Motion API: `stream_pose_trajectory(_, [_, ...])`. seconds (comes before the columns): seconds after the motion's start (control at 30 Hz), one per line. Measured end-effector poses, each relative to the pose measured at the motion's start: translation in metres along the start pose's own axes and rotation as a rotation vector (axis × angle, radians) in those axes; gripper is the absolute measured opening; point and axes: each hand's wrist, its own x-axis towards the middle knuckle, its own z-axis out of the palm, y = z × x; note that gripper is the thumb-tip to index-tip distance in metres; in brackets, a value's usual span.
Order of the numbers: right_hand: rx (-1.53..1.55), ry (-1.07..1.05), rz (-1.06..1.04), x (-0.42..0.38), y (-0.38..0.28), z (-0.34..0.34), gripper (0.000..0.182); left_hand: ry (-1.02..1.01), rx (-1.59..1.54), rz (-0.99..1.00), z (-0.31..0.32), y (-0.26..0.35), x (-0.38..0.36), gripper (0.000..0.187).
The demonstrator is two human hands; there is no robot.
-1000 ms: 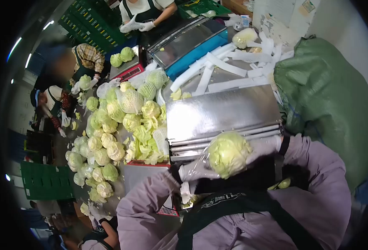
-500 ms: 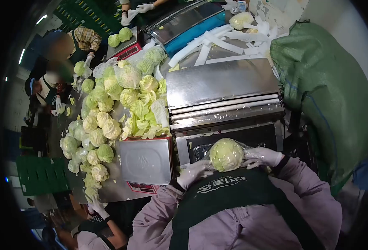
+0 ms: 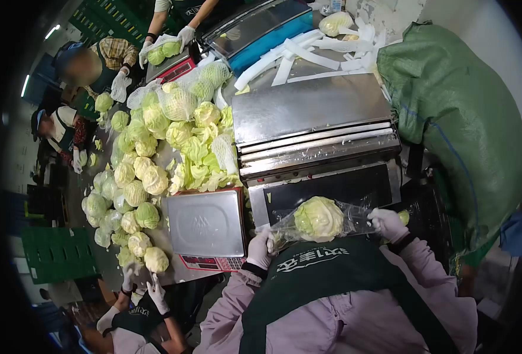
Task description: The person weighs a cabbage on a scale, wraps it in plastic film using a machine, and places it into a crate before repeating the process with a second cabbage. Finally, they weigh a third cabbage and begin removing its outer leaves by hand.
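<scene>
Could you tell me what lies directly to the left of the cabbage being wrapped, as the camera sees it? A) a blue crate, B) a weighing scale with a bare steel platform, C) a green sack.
B: the scale sits bare beside the left hand, which with the right hand stretches film around the cabbage.

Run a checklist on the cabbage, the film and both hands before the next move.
1. Left hand grips one end of the film: ok.
2. Right hand grips the other end: ok.
3. Cabbage sits midway between the hands, inside the film: ok.
4. Film fully closed around the cabbage: cannot tell, its underside is hidden.
5. Wrapper's black plate behind the cabbage is bare: ok.
6. Scale beside the left hand has nothing on its pan: ok.
</scene>
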Motion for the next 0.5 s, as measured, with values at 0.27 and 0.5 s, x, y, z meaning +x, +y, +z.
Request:
stream_pose_trajectory(0.27, [-0.096,-0.479,0.374,0.118,0.114,0.061,0.033,-0.501,1.344,0.022,-0.013,-0.063,0.099,0.029])
stream_pose_trajectory(0.5, [-0.261,-0.874,-0.52,0.058,0.104,0.13,0.026,-0.783,0.792,-0.061,-0.009,-0.025,0.075,0.015])
